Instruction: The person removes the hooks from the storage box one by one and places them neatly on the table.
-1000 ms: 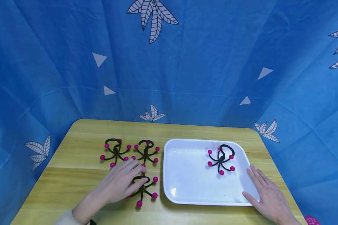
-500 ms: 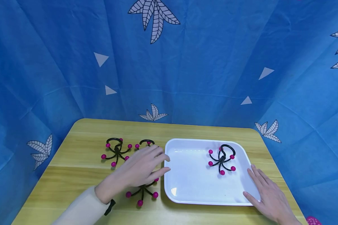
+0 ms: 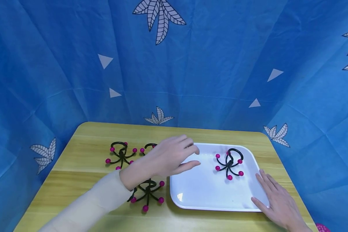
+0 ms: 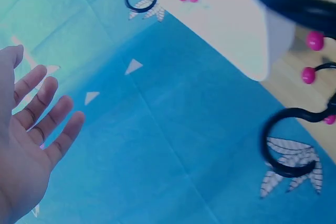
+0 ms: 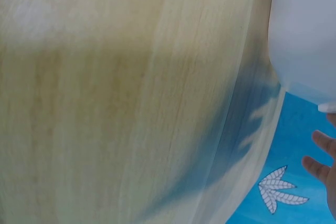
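In the head view, my left hand (image 3: pixel 175 156) hovers over the left end of a white plastic tray (image 3: pixel 203 196), fingers loosely bent. The left wrist view shows this hand (image 4: pixel 34 145) holding nothing. Inside the tray, toward its right, lies a black multi-arm hook hanger (image 3: pixel 229 164) with pink ball tips. My right hand (image 3: pixel 278 203) rests at the tray's right rim with straight fingers. Left of the tray are three similar hangers: one near (image 3: pixel 148 191), one far left (image 3: pixel 121 155), and one (image 3: pixel 149 145) mostly hidden behind my left hand.
The wooden table (image 3: pixel 84 174) has rounded back corners. Behind and beside it hangs a blue cloth (image 3: pixel 220 64) with leaf and triangle prints. A pink object (image 3: pixel 322 227) shows at the lower right edge.
My left hand has moved up and to the right, from above the near hanger to over the tray's left end. My right hand and the hangers have stayed in place.
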`<state>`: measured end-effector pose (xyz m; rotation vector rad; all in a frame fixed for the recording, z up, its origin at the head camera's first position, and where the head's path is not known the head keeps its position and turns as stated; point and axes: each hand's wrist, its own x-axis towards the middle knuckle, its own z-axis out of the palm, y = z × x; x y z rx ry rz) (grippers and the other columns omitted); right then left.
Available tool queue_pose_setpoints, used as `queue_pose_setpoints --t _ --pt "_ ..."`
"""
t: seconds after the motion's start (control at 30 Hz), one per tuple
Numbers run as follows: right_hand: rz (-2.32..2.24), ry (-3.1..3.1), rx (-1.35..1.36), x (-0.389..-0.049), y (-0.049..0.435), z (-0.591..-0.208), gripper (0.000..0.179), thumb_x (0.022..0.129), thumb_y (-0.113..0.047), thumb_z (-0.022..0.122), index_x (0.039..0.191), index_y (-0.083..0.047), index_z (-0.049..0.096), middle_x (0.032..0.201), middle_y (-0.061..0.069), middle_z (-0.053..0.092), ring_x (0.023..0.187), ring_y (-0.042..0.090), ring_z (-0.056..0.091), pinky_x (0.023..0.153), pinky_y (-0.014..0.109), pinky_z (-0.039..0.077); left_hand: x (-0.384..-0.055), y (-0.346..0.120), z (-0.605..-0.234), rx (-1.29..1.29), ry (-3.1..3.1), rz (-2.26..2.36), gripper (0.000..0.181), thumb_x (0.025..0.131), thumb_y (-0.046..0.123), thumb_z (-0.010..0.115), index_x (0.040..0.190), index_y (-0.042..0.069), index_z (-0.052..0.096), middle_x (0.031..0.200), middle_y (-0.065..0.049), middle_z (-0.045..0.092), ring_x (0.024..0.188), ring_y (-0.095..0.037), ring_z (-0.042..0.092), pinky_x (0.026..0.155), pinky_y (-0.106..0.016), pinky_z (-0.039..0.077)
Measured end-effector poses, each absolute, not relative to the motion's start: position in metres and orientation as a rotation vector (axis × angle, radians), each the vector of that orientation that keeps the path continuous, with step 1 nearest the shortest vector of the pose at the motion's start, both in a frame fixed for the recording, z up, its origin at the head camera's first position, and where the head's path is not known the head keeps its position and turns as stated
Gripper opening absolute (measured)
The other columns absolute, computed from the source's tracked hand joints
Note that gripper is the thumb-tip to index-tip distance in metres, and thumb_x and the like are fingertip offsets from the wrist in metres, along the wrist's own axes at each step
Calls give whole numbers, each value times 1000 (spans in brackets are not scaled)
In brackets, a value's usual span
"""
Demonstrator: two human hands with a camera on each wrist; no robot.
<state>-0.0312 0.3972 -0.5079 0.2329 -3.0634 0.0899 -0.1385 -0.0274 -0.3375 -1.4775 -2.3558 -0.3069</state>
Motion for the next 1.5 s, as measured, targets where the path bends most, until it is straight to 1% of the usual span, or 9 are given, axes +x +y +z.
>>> queue_pose_setpoints --t 0.33,0.53,0.9,1.13,1.2,1.27,1.37,1.43,1.5 --pt "90 -3036 253 -31 397 -509 94 94 -63 66 164 -8 36 171 17 34 146 45 41 112 71 40 -144 17 -313 -1548 -2427 -220 35 109 49 53 122 23 70 117 7 72 105 -10 63 90 -22 54" --pt "86 -3025 266 -31 397 -509 94 94 -62 67 164 -8 36 171 16 35 145 44 42 111 69 42 -146 47 -309 -1563 -2448 -157 37 109 52 51 126 24 68 120 8 71 108 -9 62 91 -20 52" --pt "77 -3005 290 -33 398 -509 92 93 -61 69 162 -6 40 172 15 34 143 44 44 110 68 44 -165 94 -325 -1558 -2500 -125 35 110 50 47 125 26 67 120 11 70 104 -6 61 82 -17 51" --pt "95 -2967 311 -31 399 -510 91 93 -57 72 162 -8 39 172 14 34 141 45 47 108 65 45 -179 111 -347 -1493 -2633 -93 36 111 50 45 128 25 65 119 11 69 104 -6 62 84 -19 53" --pt "96 -2951 322 -31 399 -512 91 93 -56 71 164 -9 37 173 13 32 144 43 45 127 62 28 -181 116 -353 -1463 -2681 -78 39 111 52 43 131 26 64 121 11 69 106 -6 62 84 -19 54" --pt "106 -2940 331 -30 400 -513 91 94 -55 72 164 -10 35 173 12 32 145 43 45 127 61 27 -183 122 -359 -1430 -2721 -45 43 111 55 41 136 27 63 125 11 68 110 -5 62 85 -19 55" --pt "118 -2935 335 -30 402 -513 91 94 -53 72 165 -10 35 174 11 31 147 42 43 126 62 27 -184 131 -367 -1378 -2774 15 48 110 60 38 138 28 61 130 11 67 113 -5 63 85 -20 57" --pt "129 -2952 323 -29 401 -513 91 94 -54 71 165 -10 35 174 11 30 147 43 43 107 64 43 -184 137 -375 -1333 -2804 44 52 109 63 36 141 29 59 135 11 66 118 -5 63 90 -22 58" --pt "132 -2964 315 -30 401 -512 91 94 -55 71 165 -10 35 174 11 30 147 43 42 107 66 44 -183 142 -383 -1281 -2843 58 56 108 66 34 145 30 57 140 10 65 124 -7 63 95 -24 58"
